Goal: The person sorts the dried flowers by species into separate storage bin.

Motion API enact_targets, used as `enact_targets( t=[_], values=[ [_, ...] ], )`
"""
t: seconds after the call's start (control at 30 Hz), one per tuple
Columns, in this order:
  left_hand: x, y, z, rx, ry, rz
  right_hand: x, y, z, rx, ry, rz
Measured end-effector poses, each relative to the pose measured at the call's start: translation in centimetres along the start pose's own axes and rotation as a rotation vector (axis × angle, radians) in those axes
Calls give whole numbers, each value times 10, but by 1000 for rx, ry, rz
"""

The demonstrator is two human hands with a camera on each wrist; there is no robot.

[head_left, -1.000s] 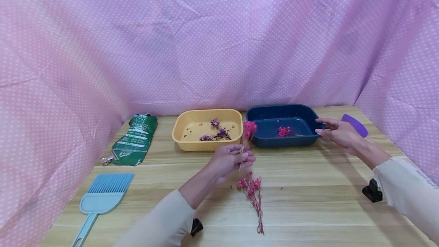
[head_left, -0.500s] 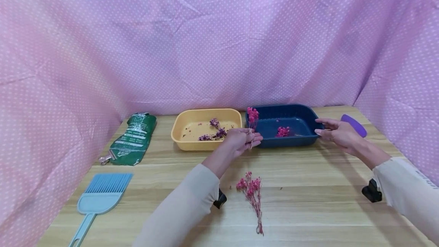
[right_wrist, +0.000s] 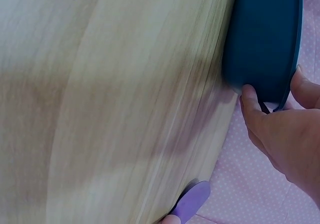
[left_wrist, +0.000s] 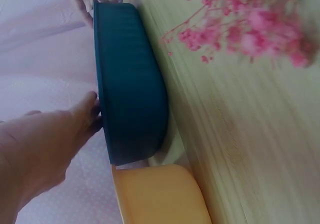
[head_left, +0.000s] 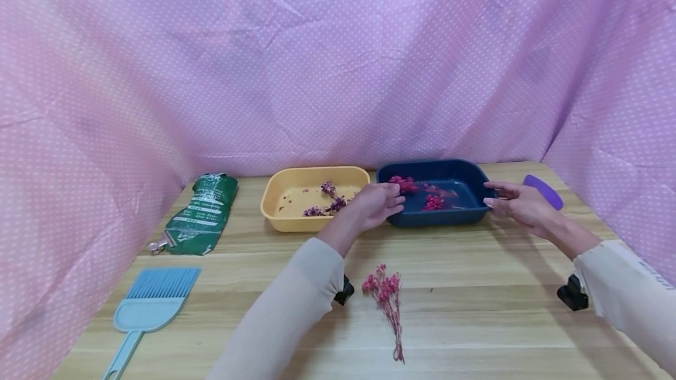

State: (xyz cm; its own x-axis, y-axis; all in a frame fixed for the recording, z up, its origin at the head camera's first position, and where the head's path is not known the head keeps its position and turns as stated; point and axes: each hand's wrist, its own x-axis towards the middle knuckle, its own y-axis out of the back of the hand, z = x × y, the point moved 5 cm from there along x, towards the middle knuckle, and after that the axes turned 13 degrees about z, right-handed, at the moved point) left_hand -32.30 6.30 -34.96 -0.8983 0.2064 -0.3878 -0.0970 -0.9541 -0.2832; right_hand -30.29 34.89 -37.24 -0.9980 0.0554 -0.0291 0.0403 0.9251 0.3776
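My left hand [head_left: 376, 204] reaches over the near left rim of a dark blue tray [head_left: 438, 217], fingers fairly straight. Right at its fingertips a bunch of pink dried flowers [head_left: 403, 184] lies inside the tray; another pink flower head [head_left: 435, 202] lies further right. In the left wrist view the fingertips dip behind the tray's rim [left_wrist: 101, 84]. At the tray's right end my right hand [head_left: 520, 207] grips it, thumb at the rim and a finger against the outer wall in the right wrist view. A tied pink dried bunch [head_left: 388, 301] lies on the table in front.
Left of the blue tray stands a yellow tray [head_left: 296, 224] with purple dried flowers [head_left: 338, 204]. A green bag [head_left: 206, 213] with a metal clip [head_left: 160, 245] and a light blue brush [head_left: 150, 312] lie on the left. A purple object [head_left: 544, 191] lies at the right.
My left hand has moved up and right to the blue tray. The pink bunch it held upright now lies in the tray, out of its fingers. The right hand stays on the tray.
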Motion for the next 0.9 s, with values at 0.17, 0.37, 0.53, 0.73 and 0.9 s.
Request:
enact_targets(
  t=[0.17,0.37,0.53,0.73,0.9],
  values=[
    [-16,10,3,40,-44,1,0,0,-2,1,5,-2],
    [-38,31,4,79,-42,47,-1,1,-2,-23,5,0],
    [-54,53,-1,135,-25,110,-1,1,-1,-19,11,0],
    [-76,78,-13,214,-17,132,0,1,0,-21,8,-9],
    [-90,96,-24,249,-8,117,0,1,0,-22,4,-12]
  ],
)
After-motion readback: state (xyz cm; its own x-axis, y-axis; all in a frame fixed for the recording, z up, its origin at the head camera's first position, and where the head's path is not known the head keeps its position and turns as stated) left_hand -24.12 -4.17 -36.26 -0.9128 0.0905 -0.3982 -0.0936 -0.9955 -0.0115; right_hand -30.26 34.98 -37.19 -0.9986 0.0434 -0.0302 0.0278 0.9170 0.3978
